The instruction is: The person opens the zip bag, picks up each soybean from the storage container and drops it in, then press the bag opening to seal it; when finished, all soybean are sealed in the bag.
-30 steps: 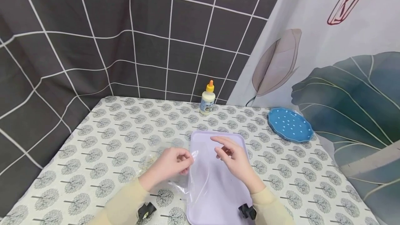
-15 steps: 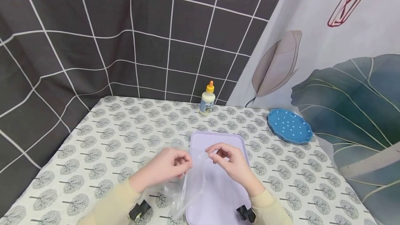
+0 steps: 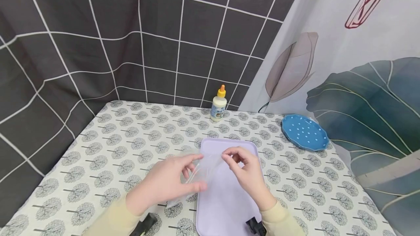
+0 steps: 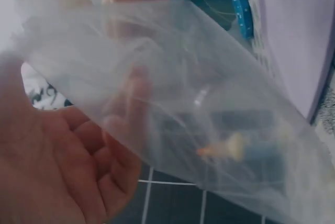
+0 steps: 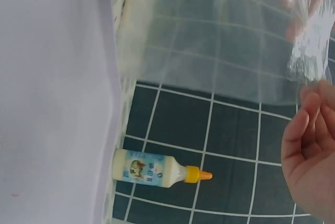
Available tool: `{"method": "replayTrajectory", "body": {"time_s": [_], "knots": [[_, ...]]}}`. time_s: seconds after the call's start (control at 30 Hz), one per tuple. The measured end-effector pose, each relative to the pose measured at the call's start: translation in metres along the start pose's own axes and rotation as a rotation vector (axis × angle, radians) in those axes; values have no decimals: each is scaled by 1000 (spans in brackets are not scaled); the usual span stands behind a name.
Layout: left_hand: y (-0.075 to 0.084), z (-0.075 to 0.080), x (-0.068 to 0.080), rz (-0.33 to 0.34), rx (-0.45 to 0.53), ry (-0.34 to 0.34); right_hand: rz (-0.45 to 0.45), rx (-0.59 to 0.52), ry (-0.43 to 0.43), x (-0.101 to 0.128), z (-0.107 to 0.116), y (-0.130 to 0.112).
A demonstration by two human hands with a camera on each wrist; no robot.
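A clear, empty-looking plastic bag [image 3: 200,170] is held up over the left edge of a lavender tray [image 3: 229,203]. My left hand [image 3: 191,174] grips the bag from the left, thumb underneath and fingers spread behind the film. My right hand [image 3: 229,157] pinches the bag's upper right edge between thumb and forefinger. In the left wrist view the bag [image 4: 199,103] drapes across my palm [image 4: 63,150]. In the right wrist view the bag [image 5: 220,51] hangs above the tray [image 5: 52,88], with my right hand's fingers [image 5: 309,145] curled at the right.
A white glue bottle [image 3: 218,103] with an orange cap stands at the back of the table against the dark tiled backdrop. A blue dotted plate [image 3: 305,131] lies at the right rear. The tree-patterned tablecloth [image 3: 124,145] covers the table.
My right hand went from hovering open to pinching the bag's edge. My left hand lifted the bag off the table and turned it toward the right hand.
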State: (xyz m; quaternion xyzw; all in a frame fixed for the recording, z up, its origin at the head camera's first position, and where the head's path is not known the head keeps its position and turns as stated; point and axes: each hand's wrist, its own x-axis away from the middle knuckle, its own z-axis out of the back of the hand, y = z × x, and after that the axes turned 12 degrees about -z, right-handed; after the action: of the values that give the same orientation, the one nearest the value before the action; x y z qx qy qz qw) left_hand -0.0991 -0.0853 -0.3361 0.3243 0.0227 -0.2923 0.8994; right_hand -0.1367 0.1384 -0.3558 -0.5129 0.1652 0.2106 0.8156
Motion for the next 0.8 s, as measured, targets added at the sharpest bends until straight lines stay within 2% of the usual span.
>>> {"method": "replayTrajectory", "body": {"time_s": [0.1, 0.17, 0.27, 0.33, 0.4, 0.5, 0.67, 0.8], "knots": [[9, 5, 6, 13, -126, -4, 39, -12, 68, 0, -3, 12], [15, 10, 11, -5, -209, 23, 48, -24, 86, 0, -4, 16], [22, 19, 19, -25, -356, 110, 21, -55, 82, 0, -3, 11], [25, 22, 22, -40, -445, 192, 12, -82, 73, 1, -2, 8], [27, 23, 23, -55, -496, 271, 13, -108, 67, 2, -3, 5], [26, 21, 21, -114, -512, 359, 51, -129, 66, 2, -5, 0], [22, 13, 10, -249, -465, 440, 139, -99, 69, 1, -8, -8], [20, 6, 3, -280, -458, 494, 202, -96, 57, 2, -11, -14]]}}
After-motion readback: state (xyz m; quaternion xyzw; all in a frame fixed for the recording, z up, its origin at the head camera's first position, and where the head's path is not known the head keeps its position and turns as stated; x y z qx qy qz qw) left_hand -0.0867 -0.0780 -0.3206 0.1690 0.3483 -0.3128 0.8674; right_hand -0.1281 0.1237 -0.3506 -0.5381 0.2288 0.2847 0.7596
